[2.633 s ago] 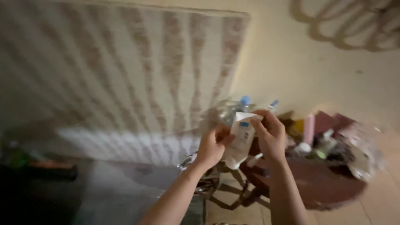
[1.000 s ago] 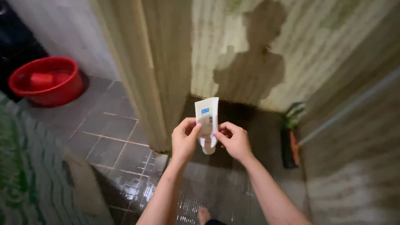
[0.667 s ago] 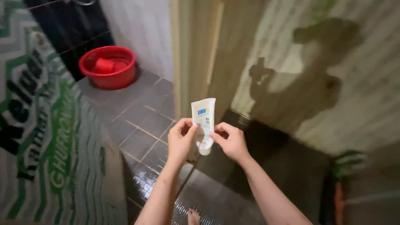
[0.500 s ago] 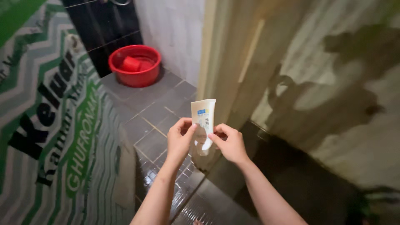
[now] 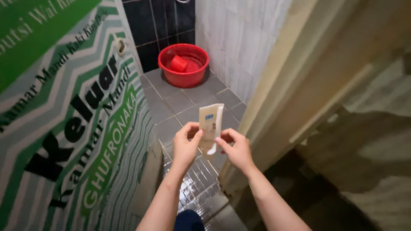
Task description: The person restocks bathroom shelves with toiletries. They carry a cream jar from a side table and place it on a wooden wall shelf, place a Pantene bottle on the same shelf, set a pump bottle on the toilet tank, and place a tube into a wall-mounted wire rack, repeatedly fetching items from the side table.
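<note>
Both hands held a pale cream squeeze tube with a small blue label (image 5: 210, 126) upright in front of the person, cap end down, above a grey tiled floor (image 5: 180, 105). The left hand (image 5: 186, 147) closed its grip on the tube's left edge, thumb pressed against the side and fingers curled behind it. The right hand (image 5: 236, 149) pinched the lower part near the cap between thumb and fingertips (the cap itself was partly hidden by them).

Farther back on the floor, well apart from the hands, a round red plastic basin (image 5: 184, 64) stood against a wall of dark tiles (image 5: 162, 25), with a small red scoop (image 5: 178, 63) lying inside it. To the left ran a green and white zigzag-patterned banner with printed lettering (image 5: 72, 115). To the right rose a pale wooden door frame (image 5: 295, 90).
</note>
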